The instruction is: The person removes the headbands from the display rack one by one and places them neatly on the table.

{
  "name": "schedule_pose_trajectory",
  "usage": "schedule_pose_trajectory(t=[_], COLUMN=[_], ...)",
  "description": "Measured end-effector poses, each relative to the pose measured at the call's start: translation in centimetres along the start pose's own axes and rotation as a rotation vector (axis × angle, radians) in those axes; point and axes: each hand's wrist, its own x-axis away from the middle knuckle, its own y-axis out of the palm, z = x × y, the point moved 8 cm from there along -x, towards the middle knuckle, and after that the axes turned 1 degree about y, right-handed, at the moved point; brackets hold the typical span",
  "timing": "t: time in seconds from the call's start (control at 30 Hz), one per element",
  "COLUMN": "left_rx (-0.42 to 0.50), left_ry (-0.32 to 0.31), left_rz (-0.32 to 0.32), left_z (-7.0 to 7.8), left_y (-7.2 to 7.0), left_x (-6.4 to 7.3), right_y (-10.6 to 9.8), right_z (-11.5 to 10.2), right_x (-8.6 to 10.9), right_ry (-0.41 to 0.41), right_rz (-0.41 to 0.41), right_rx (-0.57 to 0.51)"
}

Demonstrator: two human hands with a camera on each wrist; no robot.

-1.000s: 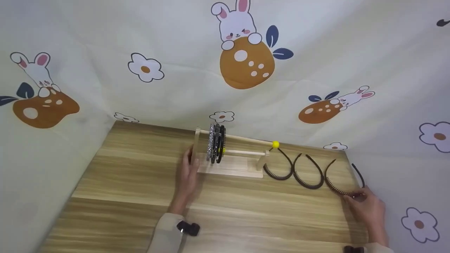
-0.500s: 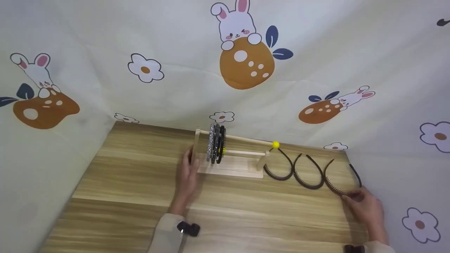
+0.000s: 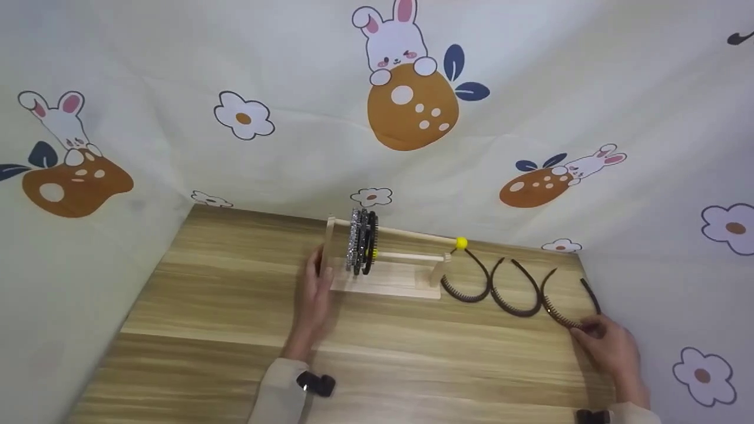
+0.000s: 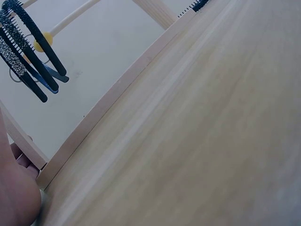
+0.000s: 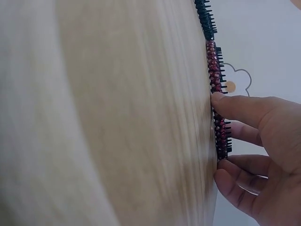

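A wooden headband stand (image 3: 389, 290) has several sparkly and black headbands (image 3: 363, 242) bunched toward the left on its rods. My left hand (image 3: 314, 297) grips the stand's left end, some fingers behind the upright. Far right on the table, my right hand (image 3: 609, 347) pinches the front edge of a toothed headband (image 3: 554, 315). Red beads stud this headband (image 5: 214, 70) in the right wrist view, with thumb and fingers along its band. Left of it lie a middle dark headband (image 3: 519, 311) and another dark headband (image 3: 465, 297) beside the stand.
A yellow ball (image 3: 462, 242) caps the stand's upper rod. The wood-grain table (image 3: 412, 359) meets a printed cloth (image 3: 306, 153) at the back and both sides.
My right hand has slid the red-beaded headband slightly left, up against the middle headband. My left hand and the stand have stayed in place.
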Motion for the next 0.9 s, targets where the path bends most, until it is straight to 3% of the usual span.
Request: schedule_pose_trajectory(t=[0.2, 0.43, 0.6, 0.9], left_rx=[-0.010, -0.016, -0.012, -0.005], left_ry=[0.018, 0.000, -0.013, -0.002], left_rz=[0.002, 0.002, -0.002, -0.005], left_z=[0.1, -0.1, -0.2, 0.0], left_y=[0.1, 0.0, 0.0, 0.0], left_x=[-0.1, 0.0, 0.0, 0.1], right_y=[-0.1, 0.0, -0.5, -1.6], right_z=[-0.7, -1.4, -2.5, -7.3], right_x=[0.2, 0.6, 1.1, 2.1], right_ry=[-0.048, 0.040, 0.081, -0.044], right_rz=[-0.008, -0.070, -0.028, 0.140], right_rx=[-0.018, -0.016, -0.023, -0.047])
